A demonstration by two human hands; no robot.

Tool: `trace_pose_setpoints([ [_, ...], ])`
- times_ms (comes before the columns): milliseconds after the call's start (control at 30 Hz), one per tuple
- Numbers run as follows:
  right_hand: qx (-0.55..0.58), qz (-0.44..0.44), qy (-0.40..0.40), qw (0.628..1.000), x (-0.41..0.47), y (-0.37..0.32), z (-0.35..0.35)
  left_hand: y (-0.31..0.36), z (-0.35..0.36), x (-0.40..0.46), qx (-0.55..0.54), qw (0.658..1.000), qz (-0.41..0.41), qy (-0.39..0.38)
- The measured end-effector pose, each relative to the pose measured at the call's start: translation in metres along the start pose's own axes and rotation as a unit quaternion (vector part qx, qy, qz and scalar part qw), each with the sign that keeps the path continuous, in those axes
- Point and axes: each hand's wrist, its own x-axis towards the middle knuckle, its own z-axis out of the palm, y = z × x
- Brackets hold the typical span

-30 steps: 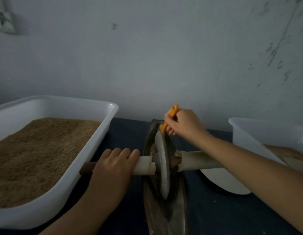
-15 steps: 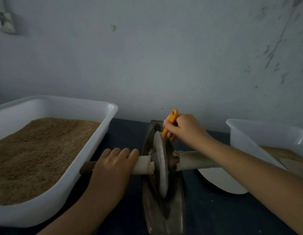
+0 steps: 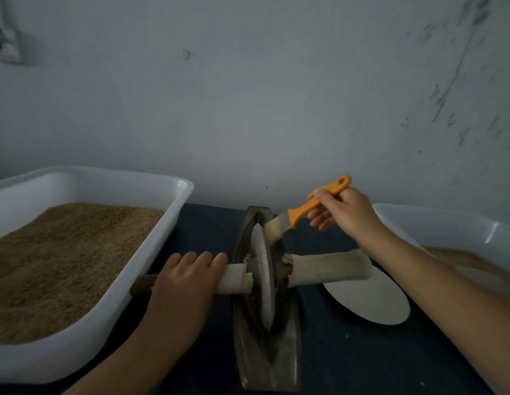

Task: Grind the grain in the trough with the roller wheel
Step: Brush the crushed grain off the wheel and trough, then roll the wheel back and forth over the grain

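- The trough (image 3: 266, 363) is a narrow, dark, boat-shaped vessel lying lengthwise on the dark counter (image 3: 347, 352), between the two tubs.
- The roller wheel (image 3: 262, 277) stands upright on edge inside the trough; its axle crosses the trough from side to side.
- A little brown grain (image 3: 249, 300) shows in the trough beside the wheel.
- The left hand (image 3: 185, 283) is curled over the left axle handle (image 3: 236, 279), which is wrapped in pale material.
- The right axle handle (image 3: 330, 269), likewise wrapped, is free; no hand touches it.
- The right hand (image 3: 342, 210) holds a brush (image 3: 302, 212) by its orange handle, pinched between thumb and fingers.
- The brush bristles point down and left, at the far upper edge of the wheel; contact cannot be confirmed.
- A white tub (image 3: 151, 246) filled with brown grain sits left of the trough.
- A second white tub (image 3: 447, 223) sits at the right, with a flat white disc (image 3: 370, 300) on the counter near it.
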Motion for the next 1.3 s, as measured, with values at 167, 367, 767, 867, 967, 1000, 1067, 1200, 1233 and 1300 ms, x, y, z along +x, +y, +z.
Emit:
trace_pose_setpoints([
  [167, 0.080, 0.025, 0.050, 0.995, -0.006, -0.013, -0.015, -0.001, 0.001, -0.001, -0.005, 1.000, 0.002, 0.001],
  [367, -0.233, -0.103, 0.090, 0.963, -0.064, 0.000, -0.095, -0.003, 0.002, 0.000, -0.002, 1.000, 0.003, 0.005],
  [767, -0.631, -0.224, -0.177, 0.721, -0.145, 0.041, -0.065, -0.001, 0.002, 0.001, 0.008, 1.000, -0.005, -0.007],
  [867, -0.640, -0.149, -0.207, 0.725, -0.154, 0.051, -0.053, -0.001, 0.001, 0.001, 0.000, 1.000, -0.001, 0.002],
  [967, -0.608, -0.081, -0.237, 0.754, -0.162, 0.059, -0.047, 0.000, 0.001, 0.002, -0.001, 1.000, 0.004, 0.010],
  [1000, -0.589, -0.060, -0.236, 0.771, -0.165, 0.058, -0.046, 0.000, 0.001, 0.002, -0.001, 1.000, 0.004, 0.010],
  [1067, -0.544, -0.042, -0.189, 0.817, -0.166, 0.047, -0.045, -0.002, 0.002, 0.002, -0.004, 1.000, 0.002, 0.006],
  [1200, -0.426, -0.232, 0.056, 0.873, -0.151, 0.021, -0.032, 0.000, -0.001, 0.003, -0.006, 1.000, 0.003, -0.003],
  [1233, -0.423, -0.251, 0.052, 0.869, -0.144, 0.017, -0.022, 0.001, -0.003, 0.003, -0.008, 1.000, 0.004, -0.005],
  [1300, -0.444, -0.264, 0.022, 0.856, -0.131, 0.014, -0.001, 0.001, -0.006, 0.002, -0.016, 1.000, 0.006, -0.003],
])
